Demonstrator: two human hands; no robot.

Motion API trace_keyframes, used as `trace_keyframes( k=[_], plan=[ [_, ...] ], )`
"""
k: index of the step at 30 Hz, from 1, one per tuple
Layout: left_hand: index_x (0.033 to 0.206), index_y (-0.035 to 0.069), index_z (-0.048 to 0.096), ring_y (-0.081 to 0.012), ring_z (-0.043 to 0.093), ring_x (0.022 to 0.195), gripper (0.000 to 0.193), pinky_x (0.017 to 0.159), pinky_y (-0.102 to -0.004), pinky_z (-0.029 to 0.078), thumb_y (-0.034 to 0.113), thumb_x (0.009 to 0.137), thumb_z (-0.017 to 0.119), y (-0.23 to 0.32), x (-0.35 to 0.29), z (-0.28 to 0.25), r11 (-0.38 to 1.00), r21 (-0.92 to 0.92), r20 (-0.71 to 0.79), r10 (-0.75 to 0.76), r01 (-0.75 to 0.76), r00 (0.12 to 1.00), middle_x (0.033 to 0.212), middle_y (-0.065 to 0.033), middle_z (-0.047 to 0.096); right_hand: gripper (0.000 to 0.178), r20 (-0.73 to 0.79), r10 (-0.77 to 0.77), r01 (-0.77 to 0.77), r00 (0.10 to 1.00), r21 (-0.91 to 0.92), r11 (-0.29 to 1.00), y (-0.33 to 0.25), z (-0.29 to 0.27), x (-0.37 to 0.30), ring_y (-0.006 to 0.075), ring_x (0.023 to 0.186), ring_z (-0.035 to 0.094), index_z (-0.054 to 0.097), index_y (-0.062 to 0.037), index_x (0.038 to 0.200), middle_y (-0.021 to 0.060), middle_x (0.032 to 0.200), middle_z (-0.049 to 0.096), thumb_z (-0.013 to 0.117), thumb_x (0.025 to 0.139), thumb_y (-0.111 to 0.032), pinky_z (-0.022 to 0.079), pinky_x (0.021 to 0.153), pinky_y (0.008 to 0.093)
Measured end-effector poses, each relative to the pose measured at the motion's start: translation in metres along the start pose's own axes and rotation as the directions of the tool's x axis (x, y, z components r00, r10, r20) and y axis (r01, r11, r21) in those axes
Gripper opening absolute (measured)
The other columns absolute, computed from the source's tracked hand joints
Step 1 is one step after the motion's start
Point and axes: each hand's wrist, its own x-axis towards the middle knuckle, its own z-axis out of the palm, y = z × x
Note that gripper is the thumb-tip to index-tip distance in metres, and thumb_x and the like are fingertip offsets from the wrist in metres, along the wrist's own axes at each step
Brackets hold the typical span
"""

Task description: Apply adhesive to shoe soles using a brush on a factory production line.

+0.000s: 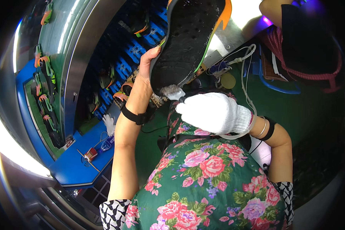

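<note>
My bare left hand [147,64] grips the edge of a black shoe sole [184,36] with orange and green trim, held up with its broad, holed face toward me. A white knitted glove covers my right hand [212,112], whose fingers are closed around a small brush [173,92]. The brush's pale grey bristles touch the near end of the sole. A thin clear tube [246,92] runs down to my right wrist; where it joins the brush is hidden by the glove.
On the left, several orange and green soles [46,103] lie on a green belt. More sit on a blue rack [128,53] ahead. A blue ledge [74,168] holds a bottle [107,143] and a white glove [109,123]. A round tin [228,81] stands right of the sole, and a red chair [310,73] farther right.
</note>
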Motion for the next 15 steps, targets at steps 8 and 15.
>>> trace_keyframes(
  k=[8, 15],
  plan=[
    [0.135, -0.004, 0.06, -0.0356, 0.071, 0.111, 0.059, 0.103, -0.0456, 0.055, 0.03, 0.088, 0.067, 0.0, 0.003, 0.004, 0.999, -0.028, 0.118, -0.012, 0.015, 0.993, 0.128, -0.023, 0.069, 0.028, -0.199, -0.007, 0.011, 0.98, 0.017, 1.0, 0.013, -0.007, 0.005, 0.0252, 0.088, 0.072, 0.076, -0.0091, 0.108, 0.0076, 0.106, 0.076, 0.08, 0.08, -0.007, 0.058, 0.076, 0.0356],
    [0.146, 0.002, 0.052, -0.0394, 0.065, 0.12, 0.073, 0.106, -0.0519, 0.052, 0.045, 0.089, 0.064, -0.004, 0.007, -0.01, 0.998, 0.055, 0.042, 0.022, -0.025, 0.999, 0.142, -0.0237, 0.058, 0.017, -0.256, 0.247, -0.128, 0.935, 0.406, 0.905, 0.021, -0.009, 0.015, 0.0258, 0.089, 0.074, 0.078, -0.0047, 0.097, 0.01, 0.099, 0.077, 0.079, 0.08, -0.003, 0.058, 0.078, 0.0354]
  ],
)
